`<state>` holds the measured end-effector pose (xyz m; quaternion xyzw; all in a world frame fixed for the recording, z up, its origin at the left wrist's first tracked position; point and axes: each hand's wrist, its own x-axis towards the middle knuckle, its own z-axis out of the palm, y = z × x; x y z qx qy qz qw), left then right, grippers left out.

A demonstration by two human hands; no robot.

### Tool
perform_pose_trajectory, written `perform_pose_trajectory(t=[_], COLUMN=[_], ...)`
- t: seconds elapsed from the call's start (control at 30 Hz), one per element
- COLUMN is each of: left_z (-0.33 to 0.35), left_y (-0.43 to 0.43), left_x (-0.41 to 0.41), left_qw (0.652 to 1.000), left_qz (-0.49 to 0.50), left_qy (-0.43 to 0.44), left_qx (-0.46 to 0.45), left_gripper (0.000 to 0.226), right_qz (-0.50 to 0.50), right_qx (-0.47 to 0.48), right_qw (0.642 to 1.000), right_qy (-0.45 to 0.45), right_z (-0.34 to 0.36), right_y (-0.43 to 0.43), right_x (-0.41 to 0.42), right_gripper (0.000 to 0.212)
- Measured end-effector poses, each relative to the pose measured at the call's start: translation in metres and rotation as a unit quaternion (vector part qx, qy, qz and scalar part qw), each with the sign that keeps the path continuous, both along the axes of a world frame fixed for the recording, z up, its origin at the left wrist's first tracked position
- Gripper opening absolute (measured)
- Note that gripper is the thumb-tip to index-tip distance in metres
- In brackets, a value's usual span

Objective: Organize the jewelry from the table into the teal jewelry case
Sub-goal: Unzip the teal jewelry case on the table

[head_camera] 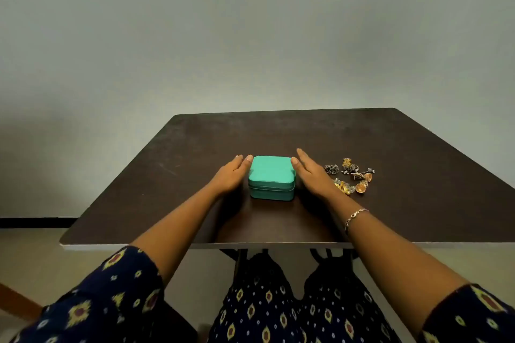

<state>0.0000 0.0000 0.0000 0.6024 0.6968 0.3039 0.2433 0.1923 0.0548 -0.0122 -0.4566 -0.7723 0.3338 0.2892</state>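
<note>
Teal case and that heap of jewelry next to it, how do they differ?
The teal case is one smooth, plain-coloured box, closed; the jewelry is a loose scatter of small gold and silver pieces. The case sits between the left hand and right hand; the jewelry lies outside the right hand. Both rest on the dark table.

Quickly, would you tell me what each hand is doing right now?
Left hand: open, beside the case.
Right hand: open, beside the case.
</note>
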Motion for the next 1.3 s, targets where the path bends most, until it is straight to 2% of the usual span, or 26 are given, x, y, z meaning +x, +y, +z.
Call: perform_pose_trajectory(t=[0.17,0.27,0.43,0.57,0.9,1.1,1.3], left_z=[-0.01,-0.015,-0.018,-0.024,-0.032,-0.034,-0.039], left_y=[-0.019,-0.024,-0.025,-0.022,-0.02,-0.017,-0.011], left_x=[0.008,0.009,0.008,0.009,0.004,-0.011,-0.025], left_qw=[0.979,0.97,0.964,0.956,0.932,0.926,0.944], left_qz=[-0.024,-0.023,-0.04,-0.039,-0.003,0.032,0.017], left_qy=[-0.198,-0.24,-0.259,-0.289,-0.344,-0.355,-0.303], left_qx=[0.026,0.017,0.033,0.028,0.117,0.129,0.128], left_gripper=[0.053,0.054,0.049,0.035,0.049,0.03,0.06], right_qz=[-0.016,0.009,0.063,0.059,0.066,0.088,0.111], right_qx=[-0.066,-0.058,-0.04,-0.058,-0.078,-0.07,-0.073], right_qw=[0.996,0.997,0.995,0.994,0.981,0.984,0.986], right_qy=[0.063,0.048,0.059,0.065,0.163,0.137,0.099], right_z=[-0.014,-0.012,-0.013,-0.021,-0.019,-0.022,-0.015], right_y=[-0.013,-0.017,-0.02,-0.012,-0.003,0.003,0.02], right_x=[0.0,0.003,0.005,0.004,-0.007,-0.029,-0.044], right_gripper=[0.064,0.07,0.087,0.101,0.095,0.102,0.109])
